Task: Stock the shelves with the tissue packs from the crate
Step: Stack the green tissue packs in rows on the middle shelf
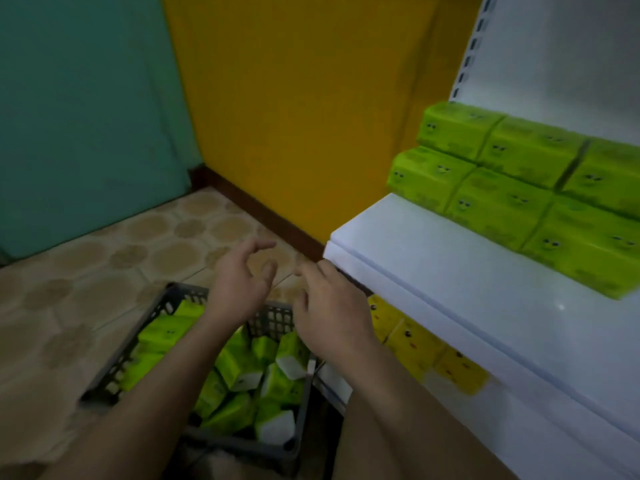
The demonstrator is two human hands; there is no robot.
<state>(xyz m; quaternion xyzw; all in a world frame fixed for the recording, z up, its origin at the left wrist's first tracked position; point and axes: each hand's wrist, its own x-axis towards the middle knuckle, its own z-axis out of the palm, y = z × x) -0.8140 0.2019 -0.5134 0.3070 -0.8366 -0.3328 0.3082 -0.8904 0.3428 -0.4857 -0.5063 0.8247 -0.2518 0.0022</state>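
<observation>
Tissue packs [239, 370] lie jumbled at odd angles in the dark grey lattice crate [114, 372] directly below both hands, their wrappers bright green with white ends and small printed eyes. Above them the left hand [239, 289] hovers with its fingers loosely curled and parted, gripping nothing. The right hand [329, 310], just beside it, has relaxed fingers reaching forward and also holds nothing. Its fingertips are near the corner of the white shelf [433, 271], which runs off to that hand's right. Further right and beyond the hand, matching green packs [498, 188] stand on the shelf in neat rows. Under the shelf, right of the right wrist, yellow packs [415, 344] line a lower level
</observation>
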